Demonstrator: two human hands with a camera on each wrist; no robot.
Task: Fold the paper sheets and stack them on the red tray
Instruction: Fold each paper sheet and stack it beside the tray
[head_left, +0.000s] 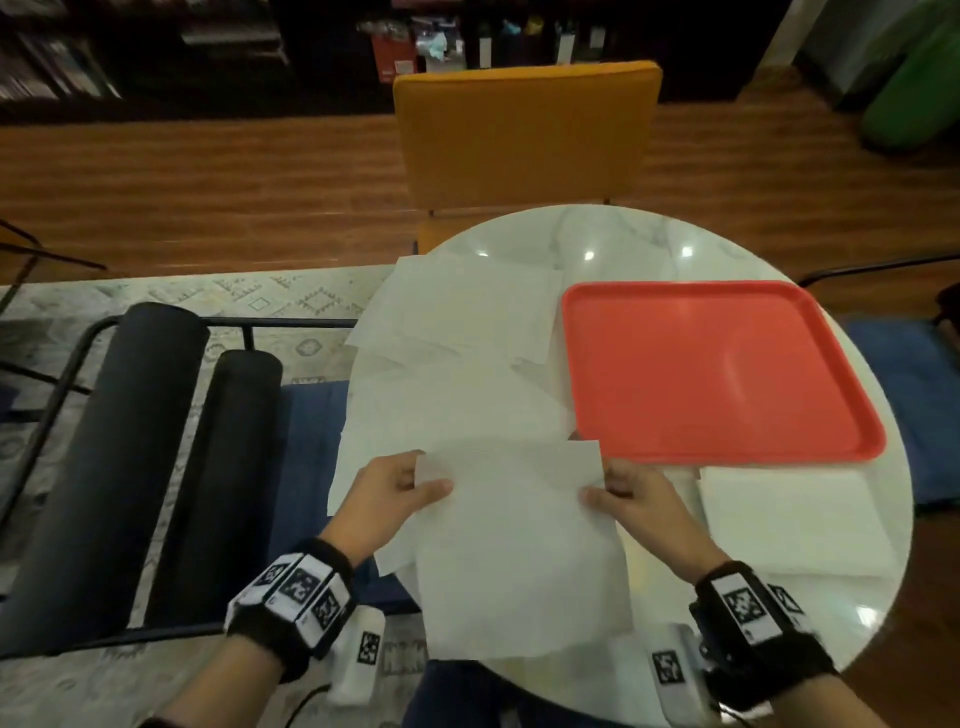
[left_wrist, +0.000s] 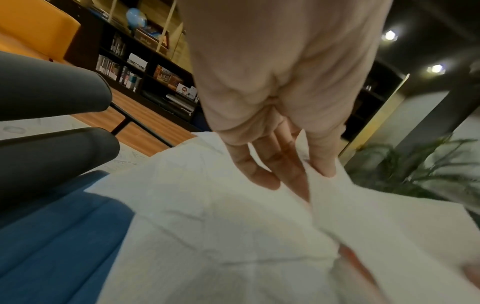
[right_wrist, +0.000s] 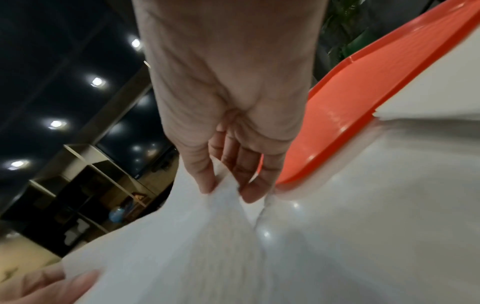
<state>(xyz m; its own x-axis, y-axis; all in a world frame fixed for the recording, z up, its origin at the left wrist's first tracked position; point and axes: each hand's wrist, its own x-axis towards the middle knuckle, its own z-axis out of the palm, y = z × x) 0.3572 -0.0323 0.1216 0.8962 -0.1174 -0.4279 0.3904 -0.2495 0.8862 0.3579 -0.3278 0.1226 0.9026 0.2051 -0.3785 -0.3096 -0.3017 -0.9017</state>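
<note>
Nearest the person: black wrist bands w/ square black-and-white marker tags (head_left: 296, 590) on both wrists, and a white camera unit under each.

Left hand (head_left: 387, 496) pinches the far-left corner of a thin white paper sheet (head_left: 511, 551), thumb on top, fingers underneath; left wrist view shows the fingers (left_wrist: 262, 164) curled under the lifted edge. Right hand (head_left: 631, 496) pinches the far-right corner the same way, thumb over, fingers (right_wrist: 255, 181) below. The held sheet's far edge is raised off the table; its near part hangs over the table's near edge. Not yet folded.

It sits over the near-left part of a round white marble-look table (head_left: 587, 234). Under and beyond it, more loose white paper sheets (head_left: 467, 312) lie overlapped across the table's left half, some overhanging the left rim. Another flat white sheet (head_left: 789, 519) lies to the right of the right hand, just near of the tray.

The red rectangular plastic tray (head_left: 717, 369) sits on the right half of the table, beyond the right hand, nothing on it. Its left edge is just beside the loose sheets.

Left of the table: a chair w/ blue seat cushion (head_left: 311, 447) and black roll pads (head_left: 156, 415), on a pale patterned rug (head_left: 260, 296). Beyond the table: an orange-backed chair (head_left: 524, 135), wood floor, then dark shelving, blurred.
</note>
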